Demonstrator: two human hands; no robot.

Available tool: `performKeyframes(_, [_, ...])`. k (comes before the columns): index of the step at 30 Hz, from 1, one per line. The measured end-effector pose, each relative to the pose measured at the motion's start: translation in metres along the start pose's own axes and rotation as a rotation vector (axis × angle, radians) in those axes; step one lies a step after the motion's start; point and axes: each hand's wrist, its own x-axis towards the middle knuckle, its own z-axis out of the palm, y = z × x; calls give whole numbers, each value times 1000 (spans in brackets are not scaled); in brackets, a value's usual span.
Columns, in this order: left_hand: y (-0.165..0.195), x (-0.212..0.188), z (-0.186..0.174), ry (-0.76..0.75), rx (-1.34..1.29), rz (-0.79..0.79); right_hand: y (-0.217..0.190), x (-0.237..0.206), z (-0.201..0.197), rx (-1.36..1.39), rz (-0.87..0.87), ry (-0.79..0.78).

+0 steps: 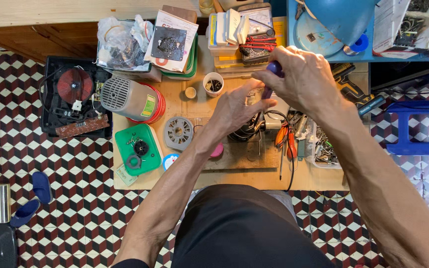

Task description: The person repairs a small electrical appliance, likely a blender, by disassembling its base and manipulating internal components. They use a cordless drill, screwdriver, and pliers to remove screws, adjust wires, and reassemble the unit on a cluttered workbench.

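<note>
I am taking the small white cup [213, 84] of dark bits on the desk [234, 174] as my landmark. Far to its left, on the tiled floor [75, 198], two blue slippers [35, 197] are lying beside one black tray with one red coil disc [74, 85] in it. Nearer on the left of the cup, one grey ribbed motor housing [125, 98] is lying on its side, and below it one green lid [137, 148] is carrying two dark round parts. Just below and left of the cup one grey round plate [178, 133] is lying flat.

Right of the cup and slightly lower, my left hand [235, 110] is hovering over one dark bundle of wire and metal [248, 130], its fingers [260, 105] narrowly curled and pinching towards the shaft of one purple-handled screwdriver [273, 74]; I cannot tell whether they are actually touching it. Further right and a little above the cup, my right hand [301, 77] is wrapping its fingers closed around that screwdriver's handle, so only the top of the handle and a short stretch beneath are showing.

Right of the cup and lower, beneath my right wrist, one pair of orange-handled pliers [285, 138] is lying next to one clear tray of small metal parts [323, 148]. Far right of the cup, one blue plastic stool [415, 128] is standing on the floor.
</note>
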Motion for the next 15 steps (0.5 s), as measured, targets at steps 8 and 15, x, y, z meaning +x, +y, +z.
performKeyframes(8, [-61, -16, -12, -53, 94, 54, 1, -11, 1, 228, -457, 131])
performKeyframes(15, [-74, -14, 0, -120, 50, 40, -15, -15, -1, -115, 191, -58])
